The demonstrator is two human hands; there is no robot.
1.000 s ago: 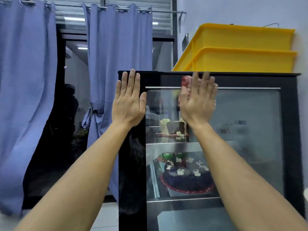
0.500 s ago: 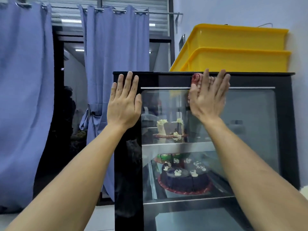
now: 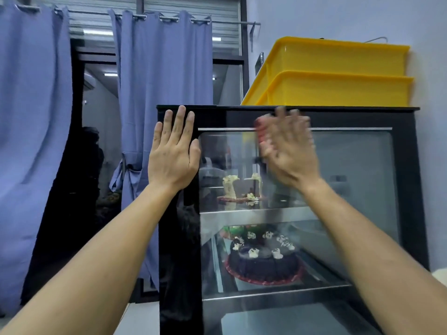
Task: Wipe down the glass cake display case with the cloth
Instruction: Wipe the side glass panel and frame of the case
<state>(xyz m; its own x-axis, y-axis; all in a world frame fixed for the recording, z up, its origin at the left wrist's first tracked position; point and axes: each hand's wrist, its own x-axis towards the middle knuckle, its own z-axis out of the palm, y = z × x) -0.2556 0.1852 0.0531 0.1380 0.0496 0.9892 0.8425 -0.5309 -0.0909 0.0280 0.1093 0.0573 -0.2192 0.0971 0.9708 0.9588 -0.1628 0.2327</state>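
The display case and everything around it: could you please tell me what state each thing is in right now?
Display case: closed, glass hazy on the right.
Left hand: flat, fingers straight, pressed on the case's black frame.
Right hand: motion-blurred, pressing the cloth to the upper glass.
Cloth: red, mostly hidden under the right hand.
Dark cake: whole, on the lower shelf.
Yellow bins: stacked on the case.
Curtains: parted, one tied back.

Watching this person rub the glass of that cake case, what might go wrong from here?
Possibly these:
1. The left hand presses bare and flat on the glossy black frame of the display case, so it may leave prints.
2. The right hand is blurred, and only an edge of the red cloth shows beyond its fingers; the cloth might slip out.
3. Two stacked yellow tubs sit on top; hard rubbing could jostle them.
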